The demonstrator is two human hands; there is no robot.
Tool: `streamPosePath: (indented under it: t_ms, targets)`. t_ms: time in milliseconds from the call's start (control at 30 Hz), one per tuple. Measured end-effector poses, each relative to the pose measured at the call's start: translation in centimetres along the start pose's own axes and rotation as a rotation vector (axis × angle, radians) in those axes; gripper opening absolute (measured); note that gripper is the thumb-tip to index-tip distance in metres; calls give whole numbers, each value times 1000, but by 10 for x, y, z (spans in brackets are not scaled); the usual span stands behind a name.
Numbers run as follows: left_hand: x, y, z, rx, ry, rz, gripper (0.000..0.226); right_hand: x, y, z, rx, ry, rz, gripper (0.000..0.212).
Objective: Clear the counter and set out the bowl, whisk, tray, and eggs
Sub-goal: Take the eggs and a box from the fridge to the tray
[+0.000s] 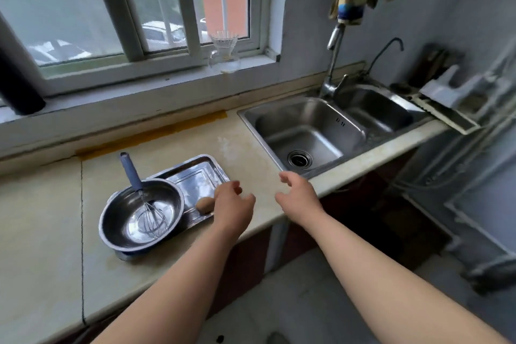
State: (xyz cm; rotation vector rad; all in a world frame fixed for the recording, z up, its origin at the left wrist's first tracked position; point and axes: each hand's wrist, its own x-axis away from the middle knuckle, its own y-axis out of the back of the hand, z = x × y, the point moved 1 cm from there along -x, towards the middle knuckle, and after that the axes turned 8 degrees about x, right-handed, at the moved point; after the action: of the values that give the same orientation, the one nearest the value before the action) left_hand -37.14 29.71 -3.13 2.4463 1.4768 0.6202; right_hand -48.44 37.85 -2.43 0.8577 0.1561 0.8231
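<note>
A steel tray (196, 173) lies on the beige counter (50, 218). The steel bowl (120, 220) sits on its left end. A whisk (152, 216) with a blue handle leans inside the bowl. One brown egg (203, 205) lies on the tray just right of the bowl. My left hand (233, 205) hovers over the tray's right edge, beside that egg. Its fingers curl round a second egg (239, 190), which is mostly hidden. My right hand (298, 194) hangs above the counter's front edge near the sink, fingers loosely spread and holding nothing.
A double steel sink (307, 131) with a tap (333, 64) lies to the right. A glass carafe (223, 53) stands on the windowsill. A dish rack (452, 98) sits at the far right. A dark pipe (16, 84) leans at the left.
</note>
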Motion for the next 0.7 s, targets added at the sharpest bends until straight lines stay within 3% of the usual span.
streamPosePath:
  t_ms: [400,700]
  targets:
    - [116,-118,-48,69,-175,445,28,142,102,-117,-192,-286,-426,45]
    - [264,-246,-68,39,-243,775,23,279,182,-243,-273,-542,-683,40]
